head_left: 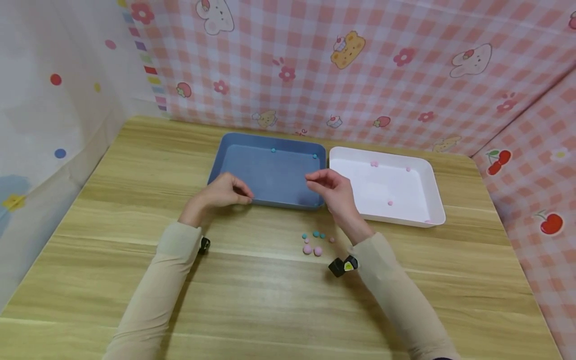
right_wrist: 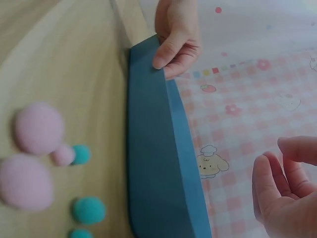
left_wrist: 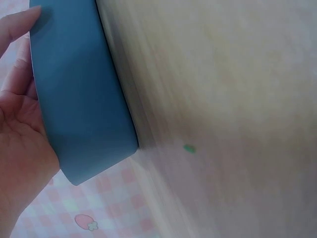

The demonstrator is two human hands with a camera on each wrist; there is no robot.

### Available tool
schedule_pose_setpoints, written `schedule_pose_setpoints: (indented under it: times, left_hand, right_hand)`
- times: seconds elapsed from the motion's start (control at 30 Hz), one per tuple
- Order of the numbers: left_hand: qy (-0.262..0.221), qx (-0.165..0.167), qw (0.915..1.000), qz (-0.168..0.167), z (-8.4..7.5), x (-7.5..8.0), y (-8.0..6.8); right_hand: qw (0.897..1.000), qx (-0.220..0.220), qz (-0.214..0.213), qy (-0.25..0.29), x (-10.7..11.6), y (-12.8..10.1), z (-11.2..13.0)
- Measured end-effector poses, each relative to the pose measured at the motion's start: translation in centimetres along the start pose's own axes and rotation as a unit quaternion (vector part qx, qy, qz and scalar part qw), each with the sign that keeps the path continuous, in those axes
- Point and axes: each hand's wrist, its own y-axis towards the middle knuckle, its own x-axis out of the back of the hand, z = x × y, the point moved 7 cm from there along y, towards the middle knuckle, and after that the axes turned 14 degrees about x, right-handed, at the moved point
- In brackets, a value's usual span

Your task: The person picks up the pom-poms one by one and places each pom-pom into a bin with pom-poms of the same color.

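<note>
My left hand point(head_left: 225, 191) grips the near rim of a blue-grey tray point(head_left: 288, 204) at its left end, thumb on the outer wall. Over the tray's right end hovers my right hand point(head_left: 333, 192), its fingers loosely bent; nothing shows between thumb and fingertips point(right_wrist: 265, 171). Two small teal pompoms, one at the back point(head_left: 273, 150) and one at the right point(head_left: 315, 156), lie inside this tray. On the table before it sits a loose group of pink pompoms point(head_left: 307, 249) and teal pompoms point(head_left: 316, 234), the two largest being pink.
A white tray point(head_left: 396, 220) stands right of the blue-grey one, with several small pink pompoms point(head_left: 390, 203) in it. Checked cloth point(head_left: 288, 65) hangs behind the wooden table point(head_left: 252, 300). Black wrist cameras point(head_left: 342, 266) sit under both sleeves.
</note>
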Motion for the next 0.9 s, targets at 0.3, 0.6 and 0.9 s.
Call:
schedule_pose_setpoints:
  times: [0.3, 0.6, 0.9]
  left_hand:
    - [0.0, -0.001, 1.0, -0.001, 0.0, 0.0, -0.1]
    - [-0.001, -0.001, 1.0, -0.001, 0.0, 0.1, 0.0]
    - [-0.004, -0.001, 1.0, 0.0, -0.2, 0.0, -0.1]
  right_hand:
    - [0.998, -0.009, 0.037, -0.041, 1.4, -2.5, -0.8]
    - [0.995, -0.015, 0.078, -0.054, 2.1, -4.8, -2.0]
    - [0.991, -0.04, 0.101, -0.077, 2.0, -6.0, -3.6]
